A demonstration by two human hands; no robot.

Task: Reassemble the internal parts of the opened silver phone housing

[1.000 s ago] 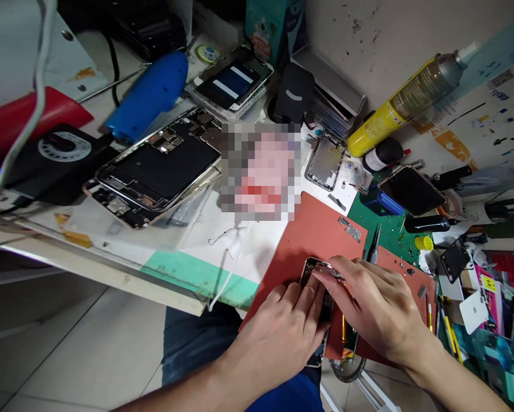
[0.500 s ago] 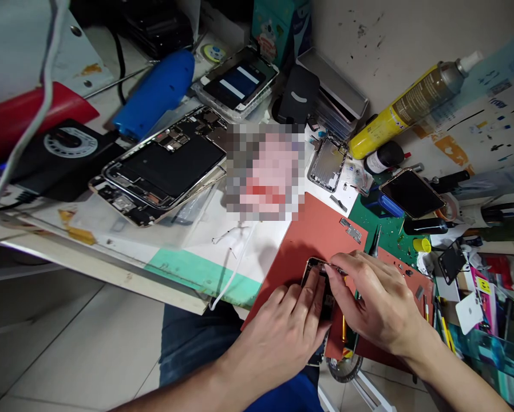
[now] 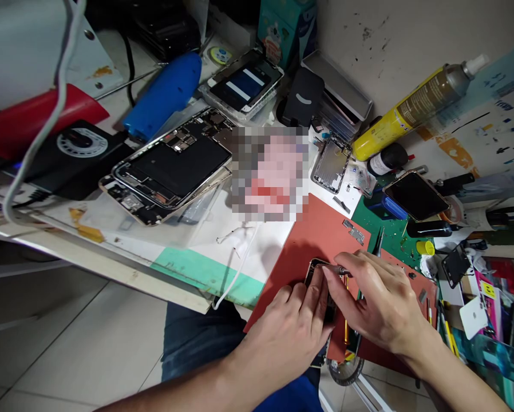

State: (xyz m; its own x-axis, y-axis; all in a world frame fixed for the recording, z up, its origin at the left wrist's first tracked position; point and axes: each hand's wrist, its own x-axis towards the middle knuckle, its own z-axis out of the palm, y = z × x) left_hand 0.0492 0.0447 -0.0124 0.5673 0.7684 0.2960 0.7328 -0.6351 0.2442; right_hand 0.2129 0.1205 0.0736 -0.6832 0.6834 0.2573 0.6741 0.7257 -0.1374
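Observation:
An opened smartphone with a metal frame (image 3: 315, 274) lies on a red-orange work mat (image 3: 321, 234), mostly hidden under my hands. My left hand (image 3: 287, 329) grips the phone, its fingers spread over the body. My right hand (image 3: 379, 300) is shut on a thin metal tool (image 3: 336, 269), and the tool's tip is at the phone's top edge. Just beyond my right hand, a slim metal tool with a dark tip (image 3: 377, 243) stands up, perhaps tweezers.
A green mat (image 3: 386, 226) lies beyond the red one. Around stand a gutted phone (image 3: 171, 166), a bare phone housing (image 3: 332, 166), a blue-handled tool (image 3: 165, 97), a yellow gas can (image 3: 411, 109) and a pixelated patch (image 3: 269, 174). The bench edge runs along the left.
My right hand has shifted slightly, with the tool tip still at the phone's top edge. The whole scene has drifted a little to the right in view.

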